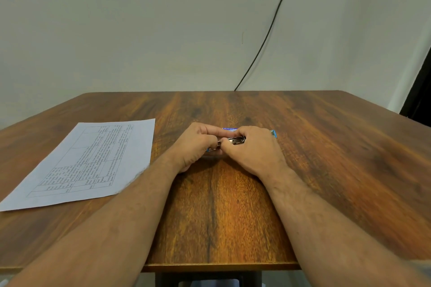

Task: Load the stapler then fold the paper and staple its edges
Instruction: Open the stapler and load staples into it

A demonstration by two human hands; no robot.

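Two hands, left hand (196,144) and right hand (254,149) both pinching one stapler (235,140), one paper (86,161) flat beside them, one table (326,170)

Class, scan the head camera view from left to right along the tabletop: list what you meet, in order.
Printed paper sheet → left hand → metal stapler gripped between both hands → right hand → small blue item peeking out past the right hand, too hidden to name.

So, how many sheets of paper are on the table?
1. The paper lies flat on the table, on its left part, beside the left forearm. More sheets under it cannot be excluded.
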